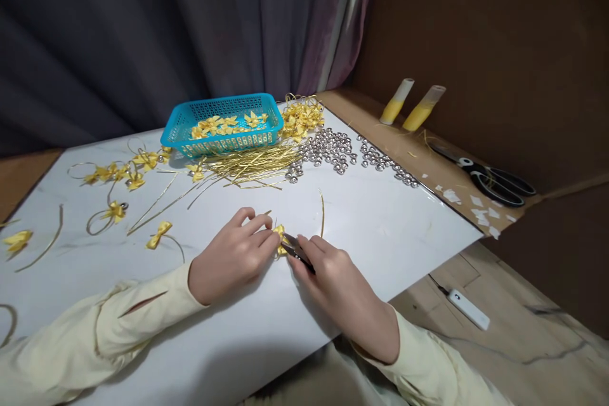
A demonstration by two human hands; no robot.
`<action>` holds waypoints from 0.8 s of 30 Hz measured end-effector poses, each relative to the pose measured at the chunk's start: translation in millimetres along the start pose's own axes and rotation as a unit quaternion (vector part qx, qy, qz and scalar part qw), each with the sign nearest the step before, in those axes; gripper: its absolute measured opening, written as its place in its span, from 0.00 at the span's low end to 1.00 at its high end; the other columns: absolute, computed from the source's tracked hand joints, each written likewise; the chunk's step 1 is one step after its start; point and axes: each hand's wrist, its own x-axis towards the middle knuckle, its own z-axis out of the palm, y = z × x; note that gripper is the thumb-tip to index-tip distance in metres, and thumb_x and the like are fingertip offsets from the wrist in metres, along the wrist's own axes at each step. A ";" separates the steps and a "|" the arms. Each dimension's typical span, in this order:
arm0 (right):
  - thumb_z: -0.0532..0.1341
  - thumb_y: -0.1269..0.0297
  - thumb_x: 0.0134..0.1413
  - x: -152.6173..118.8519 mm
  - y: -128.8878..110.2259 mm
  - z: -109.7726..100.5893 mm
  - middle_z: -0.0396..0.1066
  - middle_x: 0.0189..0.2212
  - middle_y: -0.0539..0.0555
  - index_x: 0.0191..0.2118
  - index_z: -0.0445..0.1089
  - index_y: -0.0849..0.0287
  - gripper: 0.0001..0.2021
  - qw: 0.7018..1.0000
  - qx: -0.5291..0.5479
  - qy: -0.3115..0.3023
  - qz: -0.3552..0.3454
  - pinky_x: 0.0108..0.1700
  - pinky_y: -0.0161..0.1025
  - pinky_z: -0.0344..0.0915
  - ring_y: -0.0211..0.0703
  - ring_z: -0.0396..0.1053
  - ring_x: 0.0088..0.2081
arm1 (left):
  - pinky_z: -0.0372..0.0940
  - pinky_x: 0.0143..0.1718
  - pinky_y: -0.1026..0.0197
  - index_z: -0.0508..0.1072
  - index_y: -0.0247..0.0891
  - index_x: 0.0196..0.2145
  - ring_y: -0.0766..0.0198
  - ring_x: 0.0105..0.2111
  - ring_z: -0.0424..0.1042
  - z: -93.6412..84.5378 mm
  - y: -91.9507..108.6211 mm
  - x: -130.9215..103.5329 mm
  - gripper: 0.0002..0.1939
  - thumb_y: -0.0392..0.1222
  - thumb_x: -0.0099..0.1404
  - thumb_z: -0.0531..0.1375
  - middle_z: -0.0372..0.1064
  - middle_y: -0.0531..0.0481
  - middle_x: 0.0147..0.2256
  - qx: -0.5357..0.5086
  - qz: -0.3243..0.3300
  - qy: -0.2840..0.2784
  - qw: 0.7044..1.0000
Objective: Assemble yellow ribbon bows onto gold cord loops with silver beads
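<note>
Near the middle of the white table (371, 228), my left hand (238, 254) pinches a small yellow ribbon bow (280, 241) between its fingertips. My right hand (335, 282) is closed around small dark snips (299, 255), whose blades touch the bow's right side. A short piece of gold cord (322, 212) lies just beyond my right hand. Left of my left hand lies another yellow bow (159, 235) with a cord tail. The ends of the cord at the held bow are mostly hidden by my fingers.
Behind my hands are a blue basket (219, 146) of yellow bows, a pile of gold cords (252, 163) and many silver bells (328, 147). Finished-looking looped bows (114, 210) lie left. Black scissors (490, 181), two yellow spools (423, 108) and paper scraps (478, 209) lie right.
</note>
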 end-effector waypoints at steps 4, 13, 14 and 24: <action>0.52 0.71 0.58 0.8 -3.4 3.0 0.67 0.29 0.57 0.38 0.65 0.67 0.06 1.000 -0.023 0.011 -0.017 0.28 0.38 0.63 0.44 0.69 0.28 | 0.55 0.37 0.53 0.69 0.33 0.29 0.57 0.36 0.68 -3.1 1.9 -2.9 0.11 0.27 0.62 0.49 0.72 0.45 0.27 -0.070 -0.020 -0.014 0.997; 0.51 0.71 0.59 -1.3 -1.3 6.6 0.68 0.29 0.58 0.41 0.65 0.69 0.09 0.997 -0.039 0.055 -0.037 0.27 0.39 0.66 0.45 0.70 0.28 | 0.54 0.39 0.51 0.67 0.33 0.30 0.56 0.38 0.69 -3.3 0.4 -8.9 0.10 0.25 0.59 0.49 0.72 0.43 0.31 -0.083 -0.005 -0.025 0.996; 0.51 0.71 0.59 -1.4 -1.1 6.8 0.68 0.29 0.58 0.42 0.65 0.69 0.09 0.996 -0.042 0.063 -0.043 0.27 0.39 0.66 0.45 0.70 0.28 | 0.54 0.39 0.52 0.67 0.33 0.30 0.55 0.38 0.69 -3.0 0.4 -9.0 0.10 0.25 0.59 0.49 0.72 0.43 0.32 -0.086 -0.005 -0.025 0.996; 0.49 0.69 0.61 -3.7 -1.2 12.9 0.69 0.30 0.61 0.46 0.64 0.72 0.14 0.988 -0.072 0.111 -0.078 0.25 0.40 0.68 0.45 0.70 0.27 | 0.53 0.39 0.51 0.66 0.34 0.31 0.53 0.41 0.68 -1.9 1.0 -8.3 0.09 0.25 0.59 0.49 0.72 0.43 0.32 -0.097 -0.014 -0.027 0.995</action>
